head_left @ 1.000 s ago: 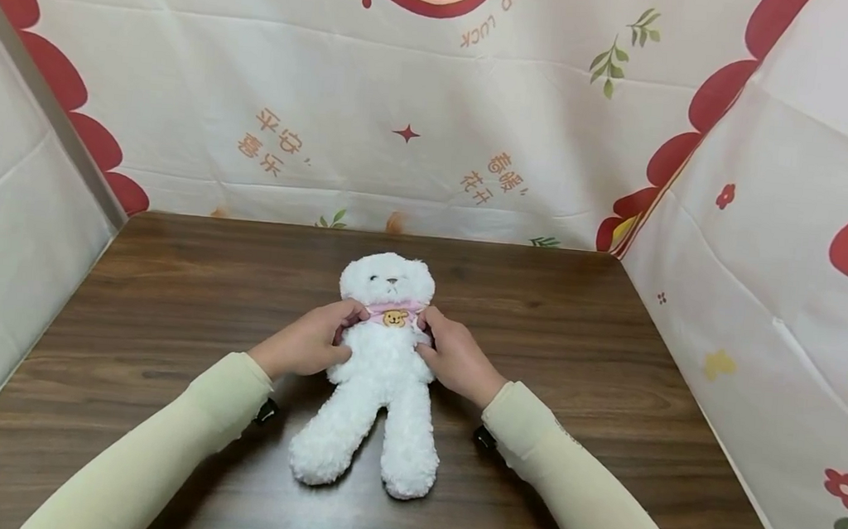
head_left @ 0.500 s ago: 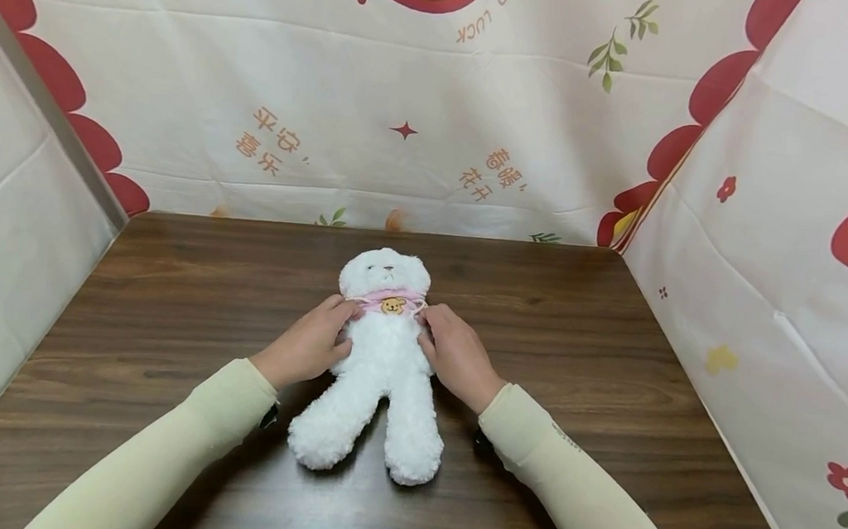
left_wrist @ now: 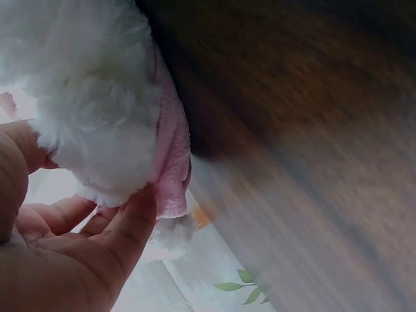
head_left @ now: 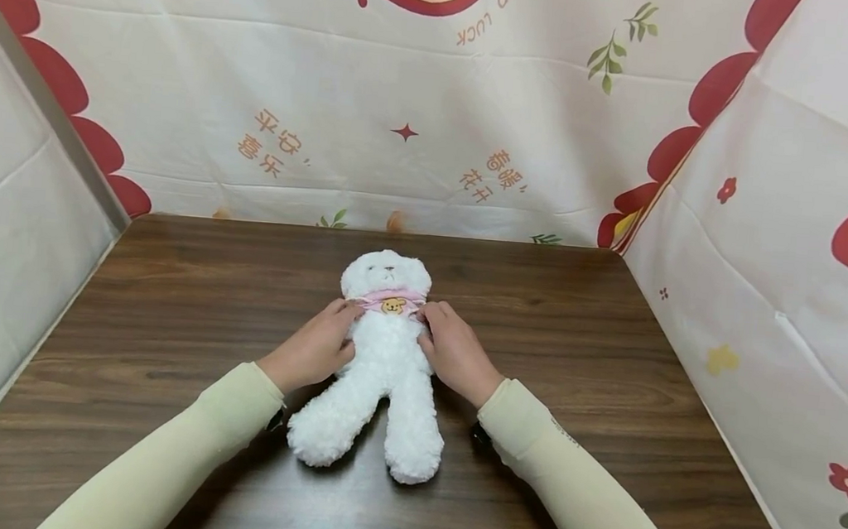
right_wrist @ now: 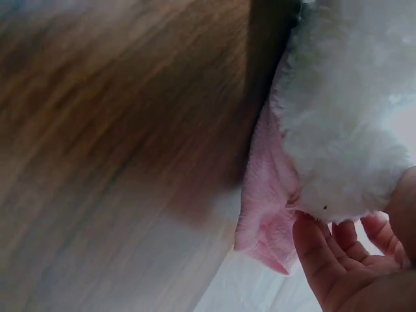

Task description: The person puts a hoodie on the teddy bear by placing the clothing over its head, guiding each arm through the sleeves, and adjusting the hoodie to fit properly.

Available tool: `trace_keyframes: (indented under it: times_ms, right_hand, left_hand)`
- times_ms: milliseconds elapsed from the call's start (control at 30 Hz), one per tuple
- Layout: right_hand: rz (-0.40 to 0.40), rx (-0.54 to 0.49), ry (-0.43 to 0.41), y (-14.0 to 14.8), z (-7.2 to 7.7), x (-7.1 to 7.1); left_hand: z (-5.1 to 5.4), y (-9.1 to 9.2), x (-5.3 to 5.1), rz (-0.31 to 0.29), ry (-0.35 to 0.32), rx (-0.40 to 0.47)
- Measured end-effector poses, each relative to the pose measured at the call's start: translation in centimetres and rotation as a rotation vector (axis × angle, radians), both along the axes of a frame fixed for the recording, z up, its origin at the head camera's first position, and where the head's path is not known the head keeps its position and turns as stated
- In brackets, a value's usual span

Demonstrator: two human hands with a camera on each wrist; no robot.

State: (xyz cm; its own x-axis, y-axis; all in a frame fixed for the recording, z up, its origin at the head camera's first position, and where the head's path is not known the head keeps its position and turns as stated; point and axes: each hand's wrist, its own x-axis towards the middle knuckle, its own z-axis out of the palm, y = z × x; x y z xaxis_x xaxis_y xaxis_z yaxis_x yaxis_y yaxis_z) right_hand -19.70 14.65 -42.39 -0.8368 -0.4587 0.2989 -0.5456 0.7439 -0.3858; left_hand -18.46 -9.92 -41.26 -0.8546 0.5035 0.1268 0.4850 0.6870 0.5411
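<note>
A white plush bear [head_left: 390,349] lies on its back on the table, head toward the far edge and legs spread toward me. Round its neck is a pink cloth [head_left: 392,295] with a yellow bear-face patch. My left hand [head_left: 314,346] grips the bear's side just below the neck, thumb on the fur. On the opposite side my right hand [head_left: 460,354] holds it likewise. In the left wrist view, fingers [left_wrist: 130,227] touch the pink cloth's edge beside a fluffy arm. The right wrist view has fingertips [right_wrist: 312,244] against fur and pink cloth. Some fingers are hidden behind the bear.
The dark wood-grain table [head_left: 575,334] extends on both sides of the bear. A white printed curtain [head_left: 334,83] hangs behind its far edge. More fabric walls [head_left: 778,326] border the table at left and right.
The bear has shifted slightly away from me, and its head tips back a little more. Both hands have stayed at its sides; the pink cloth sits flatter across the neck.
</note>
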Motion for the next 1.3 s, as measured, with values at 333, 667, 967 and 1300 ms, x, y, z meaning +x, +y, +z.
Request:
trace_keyframes:
  times_ms: [333, 667, 967, 1300]
  right_hand:
    - [0.018, 0.035, -0.094, 0.2, 0.2, -0.4]
    - [0.003, 0.019, -0.081, 0.0, -0.4, -0.3]
    - [0.008, -0.017, -0.056, 0.3, -0.4, -0.4]
    - [0.034, -0.044, -0.056, 0.0, -0.4, -0.3]
  left_hand:
    - [-0.4, 0.0, -0.7, -0.025, -0.083, 0.036]
    - [-0.7, 0.3, -1.3, 0.016, -0.151, 0.14]
    - [-0.6, 0.5, -1.3, 0.023, -0.102, 0.109]
    - [-1.5, 0.3, -1.0, 0.028, -0.038, 0.164]
